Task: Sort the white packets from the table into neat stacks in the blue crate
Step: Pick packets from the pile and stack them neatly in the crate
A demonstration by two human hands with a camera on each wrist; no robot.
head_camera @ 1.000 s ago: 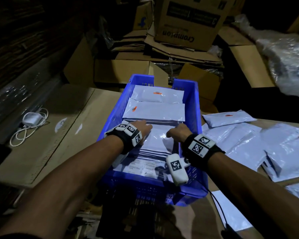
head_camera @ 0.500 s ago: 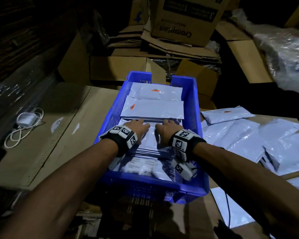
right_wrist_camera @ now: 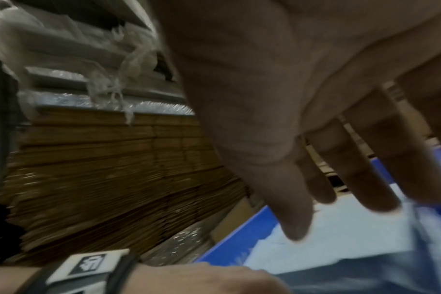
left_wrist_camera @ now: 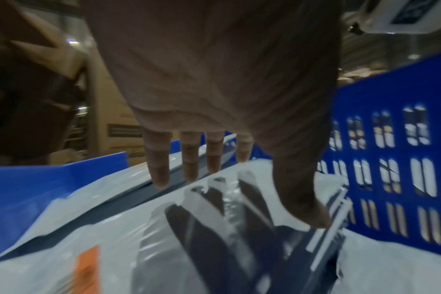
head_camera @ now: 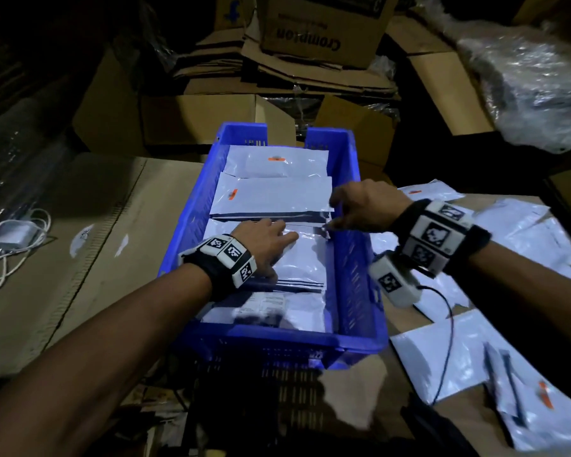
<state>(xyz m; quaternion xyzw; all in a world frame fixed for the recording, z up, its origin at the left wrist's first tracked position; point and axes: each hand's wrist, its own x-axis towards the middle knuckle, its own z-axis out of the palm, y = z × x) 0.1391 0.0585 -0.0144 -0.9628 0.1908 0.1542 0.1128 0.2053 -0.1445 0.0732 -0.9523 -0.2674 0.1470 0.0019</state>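
Observation:
The blue crate (head_camera: 360, 258) stands in front of me with white packets laid in rows: a far packet (head_camera: 277, 163), a middle packet (head_camera: 274, 196) and a near stack (head_camera: 307, 258). My left hand (head_camera: 271, 232) rests flat on the near stack, its fingers (left_wrist_camera: 159, 171) straight and touching the plastic. My right hand (head_camera: 363, 206) hovers over the crate's right wall beside the middle packet's right edge. In the right wrist view its fingers (right_wrist_camera: 353, 175) are spread and hold nothing. Several loose white packets (head_camera: 521, 232) lie on the table to the right.
Cardboard boxes (head_camera: 323, 28) pile up behind the crate. A plastic-wrapped bundle (head_camera: 524, 77) sits at the upper right. A white charger with cable (head_camera: 14, 232) lies on the flat cardboard (head_camera: 112, 242) to the left. More packets (head_camera: 442, 361) lie at the near right.
My right hand has left the near stack and moved up and to the right, to the crate's right side by the middle packet. My left hand stays on the stack.

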